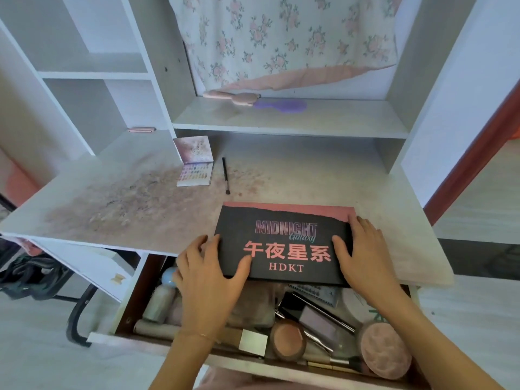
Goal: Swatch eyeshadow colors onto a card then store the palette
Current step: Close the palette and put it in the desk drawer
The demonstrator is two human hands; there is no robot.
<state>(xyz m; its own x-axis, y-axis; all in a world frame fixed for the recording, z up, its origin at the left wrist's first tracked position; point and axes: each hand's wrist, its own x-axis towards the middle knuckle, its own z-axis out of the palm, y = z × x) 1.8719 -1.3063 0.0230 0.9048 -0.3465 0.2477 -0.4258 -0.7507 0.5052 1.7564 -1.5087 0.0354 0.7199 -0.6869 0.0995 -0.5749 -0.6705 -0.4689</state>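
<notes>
— At the desk's front edge, what's held?
— Closed black palette is gripped at both ends: left hand and right hand, thumbs laid on top, above the open drawer.

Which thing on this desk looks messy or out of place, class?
The desk top is smeared with pinkish powder stains left of the small open palette. The black palette overhangs the desk's front edge above the open drawer.
</notes>
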